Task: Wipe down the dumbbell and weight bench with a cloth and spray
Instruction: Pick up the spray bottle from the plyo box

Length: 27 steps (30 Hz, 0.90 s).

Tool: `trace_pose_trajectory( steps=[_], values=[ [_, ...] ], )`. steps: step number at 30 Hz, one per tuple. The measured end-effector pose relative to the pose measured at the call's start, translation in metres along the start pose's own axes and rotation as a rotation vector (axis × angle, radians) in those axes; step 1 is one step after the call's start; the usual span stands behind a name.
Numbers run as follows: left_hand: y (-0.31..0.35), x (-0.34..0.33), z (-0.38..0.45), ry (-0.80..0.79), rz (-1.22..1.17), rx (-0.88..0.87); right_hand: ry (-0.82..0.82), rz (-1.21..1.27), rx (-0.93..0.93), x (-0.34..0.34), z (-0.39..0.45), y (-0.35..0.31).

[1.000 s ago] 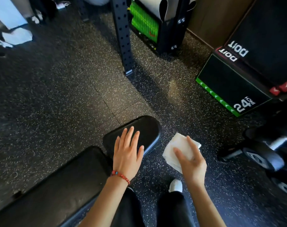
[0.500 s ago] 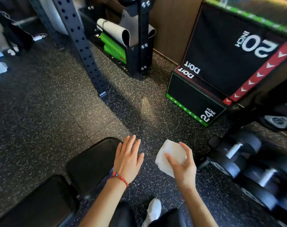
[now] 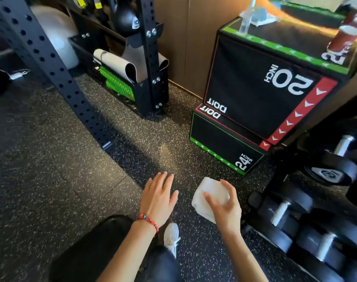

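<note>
- Since a second ago the view has swung up and to the right; the left hand (image 3: 157,198), then flat on the bench pad, now hangs over the floor with fingers straight, holding nothing, and the bench (image 3: 96,247) has slid to the bottom-left corner.
- The right hand (image 3: 224,208) grips the folded white cloth (image 3: 209,197), thumb and fingers curled round it.
- The dumbbells (image 3: 283,210) lie on a rack just right of the cloth hand, handles running away from the viewer; the right hand is clearly nearer; the bench sits behind and below the left wrist.
- A clear spray bottle (image 3: 245,19) seems to stand on the plyo box (image 3: 261,92), far ahead and blurred; most of the bench is cut off.
</note>
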State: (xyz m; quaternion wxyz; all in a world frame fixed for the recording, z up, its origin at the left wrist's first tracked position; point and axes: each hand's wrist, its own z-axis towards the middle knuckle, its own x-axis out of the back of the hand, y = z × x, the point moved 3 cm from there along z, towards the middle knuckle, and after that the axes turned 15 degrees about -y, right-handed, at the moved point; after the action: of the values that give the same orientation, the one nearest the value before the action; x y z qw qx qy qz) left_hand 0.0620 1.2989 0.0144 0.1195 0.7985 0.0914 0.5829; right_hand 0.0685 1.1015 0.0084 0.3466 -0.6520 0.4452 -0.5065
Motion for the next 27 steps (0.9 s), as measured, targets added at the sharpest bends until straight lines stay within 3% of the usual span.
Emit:
trace_pose_trajectory(
  steps=[14,27],
  values=[
    [-0.020,0.100,0.187,0.091,-0.025,-0.087,0.080,0.060,0.004,0.009,0.175,-0.079],
    [0.045,0.146,0.379,0.083,0.031,-0.157,0.129,0.129,0.067,0.087,0.358,-0.112]
  ],
)
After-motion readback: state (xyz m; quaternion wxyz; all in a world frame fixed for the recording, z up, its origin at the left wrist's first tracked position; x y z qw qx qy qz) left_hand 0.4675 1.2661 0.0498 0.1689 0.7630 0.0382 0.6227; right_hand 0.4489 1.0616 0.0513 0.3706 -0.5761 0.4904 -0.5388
